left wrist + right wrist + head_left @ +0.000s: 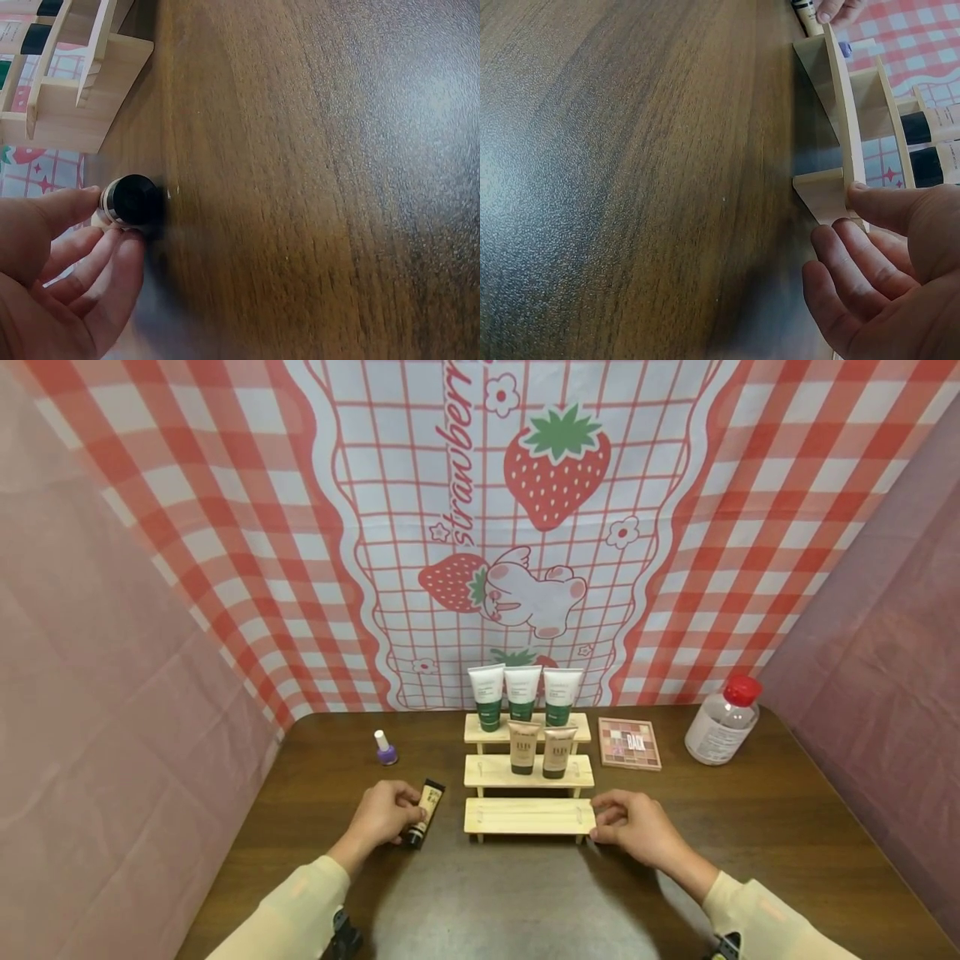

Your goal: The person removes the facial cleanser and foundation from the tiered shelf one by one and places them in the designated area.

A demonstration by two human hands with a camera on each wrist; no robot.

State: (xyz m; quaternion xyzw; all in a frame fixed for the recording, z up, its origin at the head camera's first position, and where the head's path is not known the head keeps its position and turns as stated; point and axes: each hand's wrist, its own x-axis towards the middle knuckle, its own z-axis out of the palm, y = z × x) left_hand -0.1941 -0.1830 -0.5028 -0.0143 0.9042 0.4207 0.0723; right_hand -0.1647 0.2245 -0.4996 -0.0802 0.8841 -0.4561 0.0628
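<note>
My left hand (386, 812) pinches a small yellow tube (426, 807) with a black cap between thumb and fingers, left of a three-step wooden stand (528, 816). In the left wrist view the tube's black cap (135, 199) faces the camera, close to the table. My right hand (633, 827) grips the right end of the stand's lowest step, with the thumb (885, 206) on top and fingertips at its end. Three white-and-green tubes (522, 692) stand on the top step. Two beige BB tubes (557, 752) stand on the middle step; the lowest step is bare.
A purple nail polish bottle (386, 750) with a white cap stands at the back left. Right of the stand lies an eyeshadow palette (629, 744). A clear bottle (722, 727) with a red cap stands at the back right. A strawberry-print cloth (480, 468) hangs behind the table.
</note>
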